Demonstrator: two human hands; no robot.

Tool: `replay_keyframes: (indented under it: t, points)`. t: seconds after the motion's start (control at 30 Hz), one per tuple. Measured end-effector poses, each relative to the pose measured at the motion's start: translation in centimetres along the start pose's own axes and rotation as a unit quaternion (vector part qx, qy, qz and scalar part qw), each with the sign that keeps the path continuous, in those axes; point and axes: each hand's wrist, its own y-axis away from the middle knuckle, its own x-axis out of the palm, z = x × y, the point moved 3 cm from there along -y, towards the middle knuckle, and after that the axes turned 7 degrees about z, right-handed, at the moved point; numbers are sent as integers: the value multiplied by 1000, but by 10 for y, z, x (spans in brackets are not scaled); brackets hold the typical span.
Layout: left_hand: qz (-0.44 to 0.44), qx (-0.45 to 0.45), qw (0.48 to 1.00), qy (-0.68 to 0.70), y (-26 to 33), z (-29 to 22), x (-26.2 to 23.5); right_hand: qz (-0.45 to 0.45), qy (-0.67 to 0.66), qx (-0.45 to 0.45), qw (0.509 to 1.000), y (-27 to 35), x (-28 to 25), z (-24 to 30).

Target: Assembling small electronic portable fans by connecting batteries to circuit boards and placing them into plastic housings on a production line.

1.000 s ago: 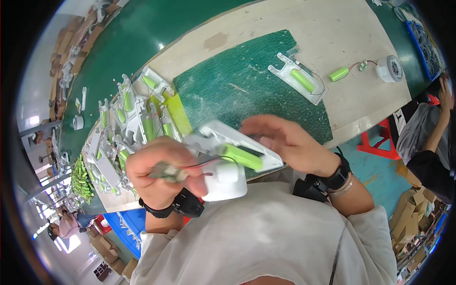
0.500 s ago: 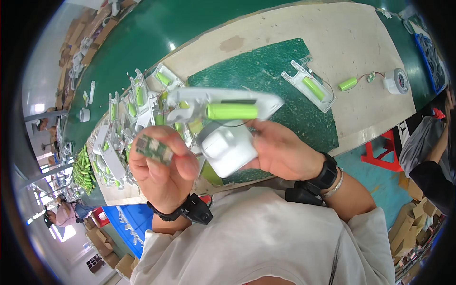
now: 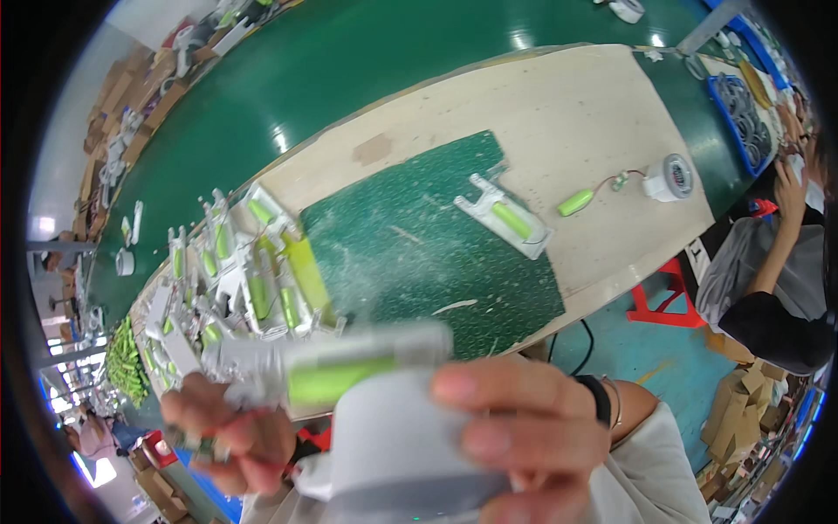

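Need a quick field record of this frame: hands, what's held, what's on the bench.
left hand: blurred, pinching a small part, kind not readable
right hand: fingers wrapped round a white housing
held piece: white tray with a green cylindrical cell, close to the camera, blurred
mat: green cutting mat on the pale bench board
on mat: one white tray with a green cell
right of mat: loose green cell with wires, tape roll
left of mat: cluster of white trays with green cells
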Motion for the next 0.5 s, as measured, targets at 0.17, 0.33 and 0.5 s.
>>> replay_keyframes:
  t: [0.17, 0.33, 0.5]
  points:
    - [-181, 119, 967, -137, 15, -46, -34, -15, 18, -8, 1000, 5, -12, 10]
    - [214, -323, 881, 273, -42, -31, 10, -16, 37, -184, 982, -17, -14, 2]
    - [347, -399, 812, 248, -32, -25, -35, -159, 60, -165, 971, -11, 8, -16]
